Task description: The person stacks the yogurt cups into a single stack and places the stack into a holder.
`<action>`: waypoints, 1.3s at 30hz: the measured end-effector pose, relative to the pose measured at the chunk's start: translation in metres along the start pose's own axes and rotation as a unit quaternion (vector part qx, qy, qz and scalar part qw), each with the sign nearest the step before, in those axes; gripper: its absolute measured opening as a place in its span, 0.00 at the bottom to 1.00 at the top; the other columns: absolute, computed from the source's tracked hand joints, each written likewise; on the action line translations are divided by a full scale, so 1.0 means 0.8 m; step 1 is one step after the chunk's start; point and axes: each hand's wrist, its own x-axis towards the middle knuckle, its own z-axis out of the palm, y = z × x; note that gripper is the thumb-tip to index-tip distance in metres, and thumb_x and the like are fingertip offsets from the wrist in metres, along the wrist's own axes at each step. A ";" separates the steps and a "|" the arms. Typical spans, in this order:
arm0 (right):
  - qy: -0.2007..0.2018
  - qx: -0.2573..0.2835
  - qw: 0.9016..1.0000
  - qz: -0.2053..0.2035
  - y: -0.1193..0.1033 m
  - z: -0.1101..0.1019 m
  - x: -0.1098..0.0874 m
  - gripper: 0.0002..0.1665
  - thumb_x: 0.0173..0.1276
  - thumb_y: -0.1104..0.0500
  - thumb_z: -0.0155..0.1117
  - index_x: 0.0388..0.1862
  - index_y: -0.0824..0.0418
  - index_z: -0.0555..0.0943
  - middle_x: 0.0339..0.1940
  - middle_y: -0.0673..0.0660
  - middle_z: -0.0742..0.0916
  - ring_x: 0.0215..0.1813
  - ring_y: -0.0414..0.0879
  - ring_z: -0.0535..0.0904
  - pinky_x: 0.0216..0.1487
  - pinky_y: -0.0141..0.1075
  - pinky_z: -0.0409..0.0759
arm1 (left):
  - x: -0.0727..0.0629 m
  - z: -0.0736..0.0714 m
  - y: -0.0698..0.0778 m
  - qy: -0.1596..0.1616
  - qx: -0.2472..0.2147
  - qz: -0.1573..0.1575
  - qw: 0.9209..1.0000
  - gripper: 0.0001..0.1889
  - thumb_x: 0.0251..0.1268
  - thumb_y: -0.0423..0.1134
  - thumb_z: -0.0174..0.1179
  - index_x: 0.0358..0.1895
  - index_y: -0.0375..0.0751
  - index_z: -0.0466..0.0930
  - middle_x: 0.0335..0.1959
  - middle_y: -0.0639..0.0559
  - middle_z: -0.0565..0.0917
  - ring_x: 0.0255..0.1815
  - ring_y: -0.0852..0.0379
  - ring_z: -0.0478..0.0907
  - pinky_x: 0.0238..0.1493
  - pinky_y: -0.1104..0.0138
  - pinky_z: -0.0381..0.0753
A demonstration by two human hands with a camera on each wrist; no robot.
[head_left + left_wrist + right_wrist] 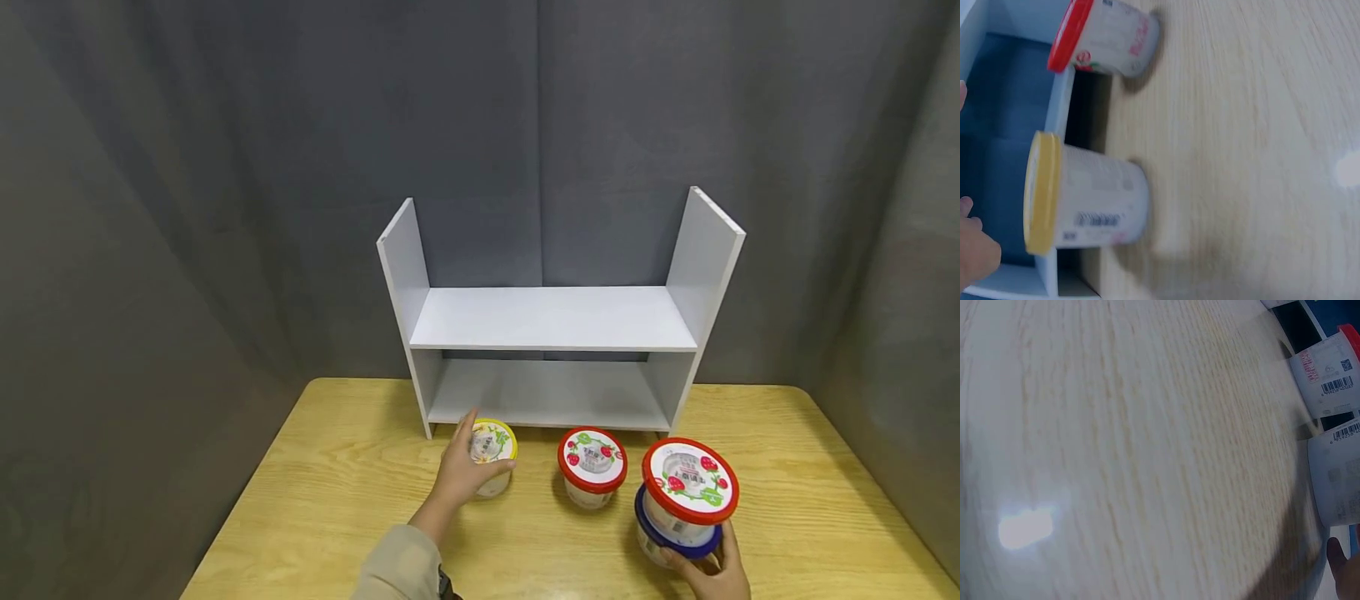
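Observation:
A tub with a yellow lid stands on the table in front of the shelf. My left hand is beside it, thumb and fingers spread; in the left wrist view fingertips show apart from the yellow-lidded tub. At the right, a red-lidded tub sits stacked on a blue-lidded tub. My right hand grips the blue-lidded tub low down, thumb in front and fingers round its right side. Between the hands stands another red-lidded tub, untouched.
Behind the tubs stands a white two-level shelf with upright side panels. The wooden table ends at grey curtains at the back and sides.

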 end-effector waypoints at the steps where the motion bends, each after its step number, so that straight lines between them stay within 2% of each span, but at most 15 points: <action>1: -0.005 0.013 1.000 0.002 -0.001 -0.001 0.000 0.62 0.44 0.55 0.71 0.68 0.49 0.40 0.62 0.65 0.58 0.60 0.60 0.54 0.55 0.53 0.58 | 0.000 -0.002 -0.003 0.003 -0.001 -0.003 1.000 0.51 0.34 0.47 0.71 0.66 0.47 0.50 0.65 0.40 0.51 0.61 0.36 0.51 0.55 0.46 0.55; 9: 0.010 -0.005 1.000 -0.011 0.001 0.001 0.002 0.59 0.43 0.54 0.72 0.68 0.46 0.43 0.60 0.63 0.61 0.58 0.57 0.58 0.52 0.47 0.63 | 0.000 -0.008 -0.024 0.021 -0.008 -0.029 0.999 0.52 0.33 0.44 0.71 0.66 0.44 0.49 0.65 0.44 0.53 0.61 0.38 0.52 0.53 0.43 0.55; 12: 0.008 0.000 1.000 -0.010 0.001 0.002 0.002 0.59 0.45 0.55 0.71 0.68 0.47 0.43 0.60 0.63 0.60 0.58 0.58 0.57 0.53 0.48 0.62 | 0.001 -0.007 -0.031 0.028 -0.011 -0.037 0.999 0.52 0.32 0.42 0.72 0.65 0.43 0.50 0.65 0.44 0.54 0.60 0.38 0.54 0.53 0.43 0.55; 14: -0.002 0.019 1.000 -0.006 -0.001 0.001 0.001 0.60 0.45 0.56 0.71 0.68 0.48 0.41 0.62 0.63 0.58 0.60 0.59 0.55 0.54 0.53 0.58 | 0.002 -0.006 -0.034 0.029 -0.013 -0.039 0.999 0.52 0.32 0.40 0.72 0.65 0.40 0.50 0.65 0.43 0.53 0.61 0.39 0.53 0.55 0.44 0.54; 18: -0.003 0.015 1.000 0.010 -0.003 0.000 0.000 0.62 0.43 0.53 0.72 0.68 0.46 0.40 0.63 0.64 0.57 0.61 0.60 0.53 0.55 0.53 0.58 | 0.004 -0.003 -0.039 0.029 -0.014 -0.043 0.999 0.53 0.32 0.39 0.72 0.66 0.38 0.48 0.65 0.42 0.52 0.62 0.39 0.51 0.56 0.45 0.52; 24: 0.000 -0.018 1.000 0.009 0.003 -0.001 0.003 0.62 0.42 0.46 0.71 0.67 0.40 0.40 0.62 0.65 0.58 0.59 0.60 0.56 0.53 0.48 0.64 | 0.006 0.001 -0.045 0.024 -0.023 -0.055 0.998 0.54 0.32 0.40 0.72 0.66 0.39 0.47 0.66 0.42 0.50 0.62 0.39 0.49 0.56 0.45 0.51; 28: -0.006 0.004 1.000 0.004 0.011 -0.002 0.009 0.62 0.41 0.48 0.72 0.67 0.38 0.40 0.63 0.63 0.58 0.60 0.60 0.54 0.54 0.51 0.61 | 0.007 0.003 -0.048 0.022 -0.027 -0.055 0.998 0.54 0.32 0.39 0.72 0.66 0.38 0.46 0.65 0.41 0.50 0.62 0.38 0.49 0.56 0.45 0.51; 32: -0.005 0.004 1.000 0.015 0.024 -0.005 0.019 0.64 0.38 0.46 0.73 0.66 0.36 0.40 0.63 0.61 0.58 0.61 0.59 0.55 0.54 0.50 0.62 | 0.008 0.004 -0.050 0.020 -0.022 -0.046 0.998 0.54 0.31 0.38 0.72 0.65 0.35 0.47 0.65 0.39 0.51 0.62 0.38 0.49 0.57 0.46 0.51; 39: -0.007 0.003 1.000 0.026 0.038 -0.007 0.027 0.68 0.28 0.37 0.72 0.66 0.34 0.41 0.64 0.63 0.58 0.61 0.60 0.55 0.53 0.51 0.63 | 0.008 0.004 -0.055 0.017 -0.011 -0.057 0.998 0.53 0.32 0.38 0.72 0.65 0.35 0.47 0.63 0.37 0.54 0.61 0.37 0.51 0.56 0.46 0.53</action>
